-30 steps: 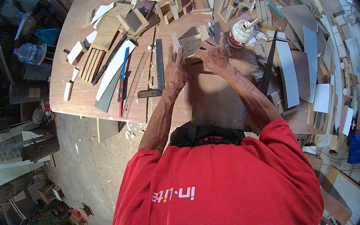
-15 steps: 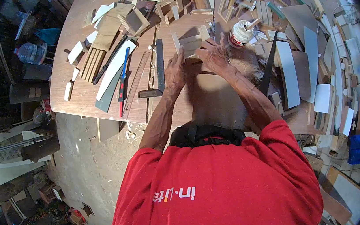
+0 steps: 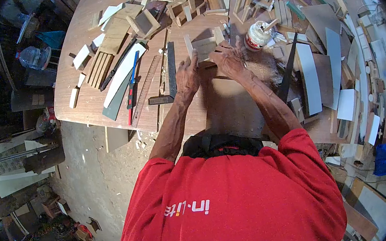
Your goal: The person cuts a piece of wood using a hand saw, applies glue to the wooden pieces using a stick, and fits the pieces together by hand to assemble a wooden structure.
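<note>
A small wooden tray-like piece (image 3: 205,47) with raised sides lies on the brown table (image 3: 67,99). My left hand (image 3: 188,75) is at its left side, fingers extended along the upright strip and holding it. On the other side, my right hand (image 3: 230,60) has its fingers bent over the right and near edges of the same piece. Part of the near edge is hidden under the fingers. A glue jar (image 3: 257,37) with a stick in it stands just right of my right hand. Left of my left hand lies a dark try square (image 3: 171,73).
A blue-and-red cutter (image 3: 131,91), a clear ruler and white strips lie on the left. Small wooden assemblies (image 3: 144,23) cover the far side. A saw blade (image 3: 290,69) and white panels (image 3: 309,78) are on the right. Shavings lie on the floor.
The fingers of my left hand have drawn slightly closer together. The wooden piece and my right hand have hardly moved.
</note>
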Tool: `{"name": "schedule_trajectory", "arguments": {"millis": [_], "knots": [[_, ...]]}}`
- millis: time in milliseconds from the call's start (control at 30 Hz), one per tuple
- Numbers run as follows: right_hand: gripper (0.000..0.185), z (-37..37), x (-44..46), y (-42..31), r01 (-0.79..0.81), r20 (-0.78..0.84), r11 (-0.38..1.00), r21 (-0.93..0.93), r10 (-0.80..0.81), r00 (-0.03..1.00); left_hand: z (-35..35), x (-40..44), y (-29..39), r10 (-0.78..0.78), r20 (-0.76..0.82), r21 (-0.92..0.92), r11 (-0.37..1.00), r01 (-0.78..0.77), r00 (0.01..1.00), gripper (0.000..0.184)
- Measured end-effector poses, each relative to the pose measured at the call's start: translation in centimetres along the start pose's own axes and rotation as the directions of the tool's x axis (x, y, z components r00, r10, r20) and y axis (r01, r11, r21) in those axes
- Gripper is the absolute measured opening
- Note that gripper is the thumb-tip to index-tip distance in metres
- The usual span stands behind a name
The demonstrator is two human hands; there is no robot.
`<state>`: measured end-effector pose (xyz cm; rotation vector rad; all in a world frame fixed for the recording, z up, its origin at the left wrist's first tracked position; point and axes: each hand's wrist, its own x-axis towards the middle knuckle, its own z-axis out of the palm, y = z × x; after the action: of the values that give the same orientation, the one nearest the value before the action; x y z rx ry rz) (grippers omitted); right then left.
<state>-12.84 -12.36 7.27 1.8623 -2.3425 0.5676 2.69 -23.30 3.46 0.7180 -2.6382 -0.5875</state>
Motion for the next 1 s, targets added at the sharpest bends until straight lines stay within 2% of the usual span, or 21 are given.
{"name": "schedule_trajectory", "arguments": {"millis": [133, 200, 267, 433, 533, 600, 700, 767, 833, 933, 967, 1000], "knots": [[0.008, 0.5, 0.1, 0.3, 0.012, 0.000, 1.000, -0.019, -0.012, 1.000, -0.5, 0.0, 0.5, -0.045, 0.037, 0.012, 0.999, 0.045, 0.998, 0.072], [0.009, 0.6, 0.0, 0.3, -0.009, 0.002, 1.000, -0.020, 0.009, 1.000, -0.7, -0.1, 0.7, 0.063, -0.062, 0.041, 0.997, -0.061, 0.996, 0.059], [0.010, 0.4, 0.0, 0.2, -0.030, 0.005, 0.999, -0.021, 0.030, 1.000, -0.4, 0.0, 0.5, 0.068, -0.077, 0.008, 0.998, -0.067, 0.995, 0.058], [0.014, -0.2, 0.5, -0.1, -0.056, 0.126, 0.998, -0.031, 0.060, 0.990, 0.2, 0.1, 0.3, 0.074, -0.096, -0.015, 0.997, -0.076, 0.993, 0.057], [0.017, 0.1, 0.4, -0.1, -0.030, 0.065, 0.999, -0.046, 0.033, 0.997, 0.3, 0.1, 0.1, 0.076, -0.085, -0.004, 0.997, -0.077, 0.993, 0.057], [0.017, 0.6, 0.2, 0.0, -0.030, 0.053, 0.999, -0.025, 0.032, 0.998, 0.2, 0.0, 0.1, 0.047, -0.053, 0.034, 0.998, -0.046, 0.997, 0.072], [0.017, 0.9, 0.2, 0.2, -0.033, 0.041, 0.999, -0.005, 0.033, 0.999, 0.0, 0.1, 0.2, -0.006, 0.027, 0.031, 1.000, 0.005, 1.000, 0.072], [0.016, 0.8, 0.3, 0.2, -0.035, 0.040, 0.999, -0.004, 0.035, 0.999, 0.2, 0.1, 0.1, 0.016, 0.006, 0.057, 0.998, -0.016, 1.000, 0.072], [0.008, 0.4, 0.3, 0.0, -0.032, 0.070, 0.999, -0.039, 0.035, 0.997, 0.3, 0.1, 0.2, 0.039, -0.013, 0.083, 0.996, -0.037, 0.999, 0.071], [0.012, 0.1, 0.2, -0.2, 0.008, 0.066, 0.999, -0.035, -0.006, 0.998, 0.2, 0.1, 0.5, 0.010, 0.019, 0.090, 0.996, -0.012, 1.000, 0.074], [0.012, 0.0, -0.2, -0.4, 0.006, 0.062, 0.999, -0.037, -0.003, 0.998, 0.2, 0.0, 0.5, 0.024, -0.019, 0.050, 0.998, -0.023, 1.000, 0.079], [0.024, -1.2, -0.6, -1.4, 0.012, -0.138, 0.999, 0.043, -0.006, 0.990, 0.2, 0.0, 0.6, 0.036, -0.056, 0.010, 0.999, -0.036, 0.998, 0.083]]}}
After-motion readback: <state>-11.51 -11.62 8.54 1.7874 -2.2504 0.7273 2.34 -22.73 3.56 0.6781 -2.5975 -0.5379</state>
